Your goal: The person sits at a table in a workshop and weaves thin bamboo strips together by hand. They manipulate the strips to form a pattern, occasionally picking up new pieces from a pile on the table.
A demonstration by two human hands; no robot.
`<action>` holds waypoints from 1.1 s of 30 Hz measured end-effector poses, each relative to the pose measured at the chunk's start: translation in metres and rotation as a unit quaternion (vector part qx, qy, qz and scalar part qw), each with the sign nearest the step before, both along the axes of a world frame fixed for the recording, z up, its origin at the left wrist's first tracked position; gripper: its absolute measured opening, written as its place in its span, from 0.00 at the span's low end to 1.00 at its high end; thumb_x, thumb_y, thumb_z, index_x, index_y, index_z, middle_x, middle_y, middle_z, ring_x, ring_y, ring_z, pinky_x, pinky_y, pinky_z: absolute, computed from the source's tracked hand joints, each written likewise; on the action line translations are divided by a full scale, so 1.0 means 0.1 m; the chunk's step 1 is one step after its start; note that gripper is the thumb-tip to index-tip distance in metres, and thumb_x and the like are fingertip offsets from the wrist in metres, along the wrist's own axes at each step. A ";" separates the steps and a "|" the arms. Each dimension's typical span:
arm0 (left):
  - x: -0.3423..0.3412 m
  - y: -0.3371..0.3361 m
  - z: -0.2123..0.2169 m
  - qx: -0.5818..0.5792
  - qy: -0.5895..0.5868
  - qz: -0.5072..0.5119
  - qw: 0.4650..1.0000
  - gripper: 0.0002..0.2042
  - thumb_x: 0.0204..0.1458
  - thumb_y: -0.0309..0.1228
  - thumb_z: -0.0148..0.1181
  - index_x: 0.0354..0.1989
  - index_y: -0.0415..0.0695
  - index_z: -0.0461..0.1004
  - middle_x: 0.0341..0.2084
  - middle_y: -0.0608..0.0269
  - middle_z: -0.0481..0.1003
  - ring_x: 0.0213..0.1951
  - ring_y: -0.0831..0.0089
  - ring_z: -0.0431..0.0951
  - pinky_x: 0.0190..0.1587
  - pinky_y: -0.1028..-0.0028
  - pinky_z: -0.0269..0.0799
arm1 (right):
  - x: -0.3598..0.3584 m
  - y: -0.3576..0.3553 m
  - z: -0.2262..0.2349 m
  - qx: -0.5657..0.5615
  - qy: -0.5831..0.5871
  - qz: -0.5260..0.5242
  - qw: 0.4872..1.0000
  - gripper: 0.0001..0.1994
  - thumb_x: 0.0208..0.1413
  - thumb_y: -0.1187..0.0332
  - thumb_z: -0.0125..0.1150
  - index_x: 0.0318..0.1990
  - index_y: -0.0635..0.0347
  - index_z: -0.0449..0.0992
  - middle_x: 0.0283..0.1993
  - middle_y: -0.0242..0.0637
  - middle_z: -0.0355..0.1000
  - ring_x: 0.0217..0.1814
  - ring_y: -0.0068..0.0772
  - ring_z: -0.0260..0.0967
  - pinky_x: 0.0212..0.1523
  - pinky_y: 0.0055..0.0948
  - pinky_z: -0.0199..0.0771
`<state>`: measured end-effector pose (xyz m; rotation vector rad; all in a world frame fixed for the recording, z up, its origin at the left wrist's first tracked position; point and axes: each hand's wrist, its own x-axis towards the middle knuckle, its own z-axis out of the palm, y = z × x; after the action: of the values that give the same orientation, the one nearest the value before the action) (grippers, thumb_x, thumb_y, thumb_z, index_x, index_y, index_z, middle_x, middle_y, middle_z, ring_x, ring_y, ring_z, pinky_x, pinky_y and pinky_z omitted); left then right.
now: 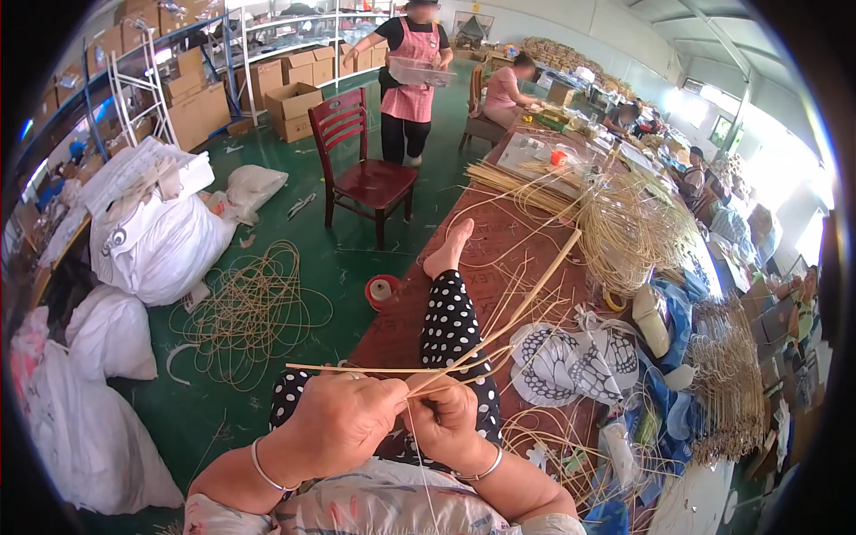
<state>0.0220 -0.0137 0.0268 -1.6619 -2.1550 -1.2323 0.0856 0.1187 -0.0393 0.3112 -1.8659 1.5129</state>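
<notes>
My left hand and my right hand meet above my lap, fingers closed. Between them they grip thin tan cane strips, whose bundled length slants up to the right across my leg. Another single strip points left from the same grip, crossing the others at my fingers. From this crossing a white thread runs down toward my body. The fingertips hide exactly how the thread lies on the strips. A bracelet rings each wrist.
My bare foot rests on the red-brown table. To its right are butterfly-patterned cutouts, a cane heap and bundled wire pieces. Left, on the green floor, are coiled cane and white sacks. A person stands behind a chair.
</notes>
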 end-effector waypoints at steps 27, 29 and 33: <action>-0.08 0.01 0.06 -0.002 -0.303 -0.087 0.949 0.06 0.41 0.18 0.53 0.29 0.37 0.71 0.15 0.64 0.70 0.18 0.84 0.67 0.22 0.83 0.64 | 0.24 0.37 0.06 0.217 0.056 -0.124 0.967 0.17 0.39 0.67 0.66 0.35 0.66 0.69 0.27 0.38 0.70 0.22 0.31 0.65 0.22 0.26 0.64; -0.07 0.02 0.06 -0.003 -0.315 -0.088 0.945 0.06 0.41 0.18 0.53 0.29 0.37 0.71 0.15 0.64 0.70 0.18 0.84 0.67 0.22 0.83 0.64 | 0.17 0.38 0.01 0.265 0.112 -0.167 0.943 0.20 0.34 0.69 0.68 0.36 0.66 0.69 0.27 0.41 0.70 0.24 0.36 0.67 0.23 0.27 0.67; -0.07 0.03 0.03 -0.009 -0.322 -0.081 0.943 0.06 0.41 0.18 0.53 0.29 0.37 0.71 0.14 0.65 0.69 0.17 0.84 0.66 0.21 0.82 0.63 | 0.19 0.33 0.01 0.274 0.117 -0.188 0.936 0.16 0.43 0.65 0.64 0.35 0.65 0.69 0.29 0.39 0.70 0.24 0.35 0.67 0.23 0.28 0.64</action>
<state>0.0147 -0.0108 0.0302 -1.6230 -2.3883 -2.0437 0.1051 0.1520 -0.0385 0.3444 -1.9815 0.6542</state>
